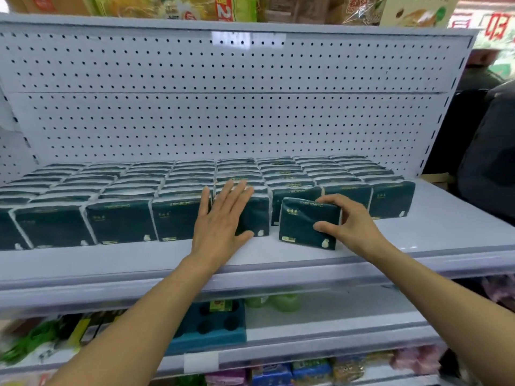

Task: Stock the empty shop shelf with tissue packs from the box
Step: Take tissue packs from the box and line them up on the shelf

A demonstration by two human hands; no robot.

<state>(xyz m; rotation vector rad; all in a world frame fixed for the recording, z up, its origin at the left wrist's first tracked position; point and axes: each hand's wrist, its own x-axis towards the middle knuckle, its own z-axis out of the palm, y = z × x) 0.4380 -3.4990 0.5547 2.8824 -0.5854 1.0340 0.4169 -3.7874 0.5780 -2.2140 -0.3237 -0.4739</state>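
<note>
Several rows of dark green tissue packs (pixel 119 221) stand upright on the white shelf (pixel 446 227), filling it from the left to near the right end. My left hand (pixel 223 218) lies flat with straight fingers against the front pack of a middle row. My right hand (pixel 348 221) grips one tissue pack (pixel 301 221) by its right side, thumb on the front and fingers over the top. That pack stands slightly tilted on the shelf, in front of the row behind it. The box is out of view.
A white pegboard back wall (pixel 223 107) rises behind the packs. Bare shelf surface lies in front of the rows and at the right end. A lower shelf holds a teal tray (pixel 214 327) and green bottles (pixel 278 302). A dark figure (pixel 490 151) stands at the right.
</note>
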